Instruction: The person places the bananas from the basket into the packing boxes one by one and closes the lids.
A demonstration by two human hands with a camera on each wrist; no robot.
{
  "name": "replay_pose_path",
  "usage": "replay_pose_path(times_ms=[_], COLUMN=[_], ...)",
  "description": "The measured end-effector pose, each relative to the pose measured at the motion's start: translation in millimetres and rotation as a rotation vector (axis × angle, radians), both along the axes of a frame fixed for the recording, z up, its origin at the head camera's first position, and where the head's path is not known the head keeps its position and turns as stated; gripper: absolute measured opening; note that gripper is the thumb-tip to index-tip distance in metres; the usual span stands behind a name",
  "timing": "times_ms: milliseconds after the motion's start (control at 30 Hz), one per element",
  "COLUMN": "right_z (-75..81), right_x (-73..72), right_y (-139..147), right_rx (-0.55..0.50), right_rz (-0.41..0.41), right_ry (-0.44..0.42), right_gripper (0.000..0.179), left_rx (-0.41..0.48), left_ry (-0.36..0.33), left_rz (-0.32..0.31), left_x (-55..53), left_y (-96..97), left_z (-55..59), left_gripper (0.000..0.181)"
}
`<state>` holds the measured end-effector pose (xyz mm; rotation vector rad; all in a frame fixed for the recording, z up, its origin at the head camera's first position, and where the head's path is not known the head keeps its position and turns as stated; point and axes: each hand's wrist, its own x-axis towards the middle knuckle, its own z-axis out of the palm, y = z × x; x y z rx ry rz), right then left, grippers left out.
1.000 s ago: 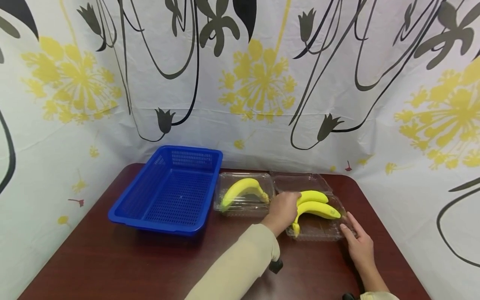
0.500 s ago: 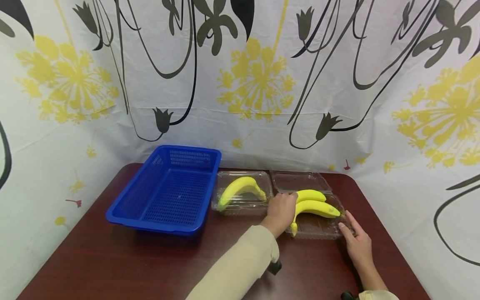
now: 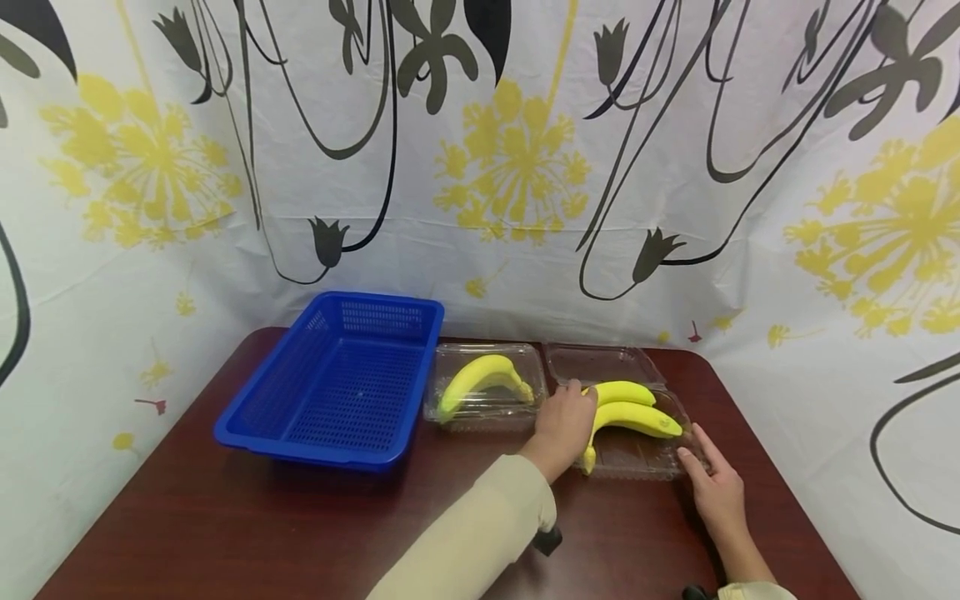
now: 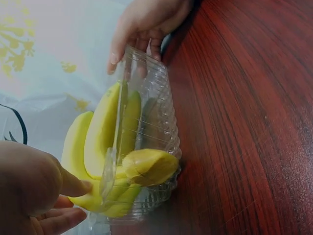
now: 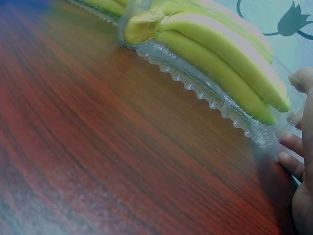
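Gripping the right end of the clear container [image 3: 637,465], my right hand [image 3: 717,487] held steady while my left hand [image 3: 561,427] touched the bananas [image 3: 633,414]; whether it pinched them, I couldn't tell. Barely anything had moved over the past second, so the bunch lay inside, unlifted.

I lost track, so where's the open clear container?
In the head view, the open clear container is on the right of the table, between the left hand and right hand, right of another container.
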<state>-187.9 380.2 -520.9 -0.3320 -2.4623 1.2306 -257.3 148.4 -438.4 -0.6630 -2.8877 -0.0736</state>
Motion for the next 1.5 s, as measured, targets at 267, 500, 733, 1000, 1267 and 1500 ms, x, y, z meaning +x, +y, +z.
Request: replay_pose_path(times_ms=[267,500,733,1000,1267,1500], right_z=[-1.5,-2.1,-1.1,-2.1,-3.4,6.6], right_x=[-2.6,-1.8,-0.4,-2.1,-3.8,-4.3], right_y=[0,-1,-1,-1,0,-1], right_rx=[-0.011,0.013,0.016,0.021,-0.083,-0.108], right_rz=[-0.016,-0.031,-0.039,-0.030,0.009,0.019], right_ry=[0.006,0.024,0.028,0.016,0.081,0.131], right_gripper=[0.058,0.057,0.057,0.058,0.055,0.055], left_rx=[0.132,0.426,0.803,1.198,1.315,1.280], left_ry=[0.025,0.020,-0.122,-0.378,-0.511,-0.549], left_rz=[-0.037,0.007,0.077,0.019,-0.078,-0.088], left_x=[12.1,32.5,43.4,36.8,28.2,27.0], left_y=[-16.7,-33.0,-38.8,-41.3,-46.1,-46.6], left_z=[-0.6,-18.4,-39.7,-61.7,-80.8,-82.0], left_gripper=[0.035,0.039,0.040,0.052,0.066,0.068])
